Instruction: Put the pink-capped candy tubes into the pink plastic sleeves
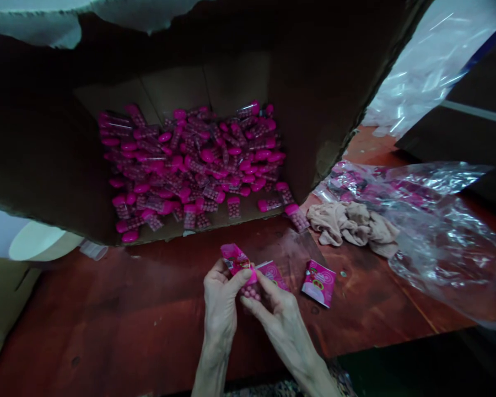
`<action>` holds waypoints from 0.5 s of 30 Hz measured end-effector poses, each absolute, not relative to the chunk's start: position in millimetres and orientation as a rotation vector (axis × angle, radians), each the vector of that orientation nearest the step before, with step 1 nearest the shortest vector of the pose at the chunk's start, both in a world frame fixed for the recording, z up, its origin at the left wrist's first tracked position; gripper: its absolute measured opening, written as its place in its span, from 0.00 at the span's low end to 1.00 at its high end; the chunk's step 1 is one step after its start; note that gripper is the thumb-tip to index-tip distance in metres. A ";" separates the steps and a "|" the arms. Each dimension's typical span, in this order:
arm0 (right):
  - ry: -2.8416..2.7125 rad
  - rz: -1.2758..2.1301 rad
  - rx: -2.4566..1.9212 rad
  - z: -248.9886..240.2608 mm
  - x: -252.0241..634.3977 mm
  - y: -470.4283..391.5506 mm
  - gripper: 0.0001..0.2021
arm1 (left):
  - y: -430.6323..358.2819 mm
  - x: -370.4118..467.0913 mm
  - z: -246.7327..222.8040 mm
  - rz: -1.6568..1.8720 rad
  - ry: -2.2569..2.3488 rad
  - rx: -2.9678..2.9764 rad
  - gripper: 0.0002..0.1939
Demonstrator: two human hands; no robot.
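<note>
My left hand (221, 300) is closed on a pink printed wrapper sleeve (233, 258), its thumb pressed near the lower end. Pinched in my right hand (276, 303) is a small clear candy bottle (251, 291) with pink balls inside; its upper part meets the sleeve, and how far it sits inside I cannot tell. Just beyond the right fingers, a flat pink printed sleeve (273, 273) lies on the table, partly covered by the hand. Another flat sleeve (318, 283) rests farther right.
A large cardboard box (314, 110) lies open toward me, holding many pink-capped candy bottles (190, 160). One bottle (297, 216) is at its edge. Right are a crumpled cloth (351, 223) and clear plastic bag (442, 248). A pale bowl (41, 242) stands left on the reddish table (149, 320).
</note>
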State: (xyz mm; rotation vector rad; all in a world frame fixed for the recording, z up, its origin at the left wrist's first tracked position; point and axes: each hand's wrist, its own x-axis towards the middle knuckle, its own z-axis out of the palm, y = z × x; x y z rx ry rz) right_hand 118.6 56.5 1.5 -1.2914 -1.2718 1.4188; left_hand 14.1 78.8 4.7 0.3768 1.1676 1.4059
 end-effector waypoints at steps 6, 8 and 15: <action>-0.976 1.678 -1.186 -9.2 126.7 56.7 0.27 | 76.9 13.7 6.2 1.268 1.054 0.300 0.14; -1.064 1.611 -1.252 -9.3 126.0 55.1 0.26 | 77.4 13.2 5.3 1.243 1.051 0.297 0.13; -1.162 1.420 -1.425 -8.3 127.7 55.3 0.30 | 74.3 23.5 4.4 1.340 1.140 0.286 0.11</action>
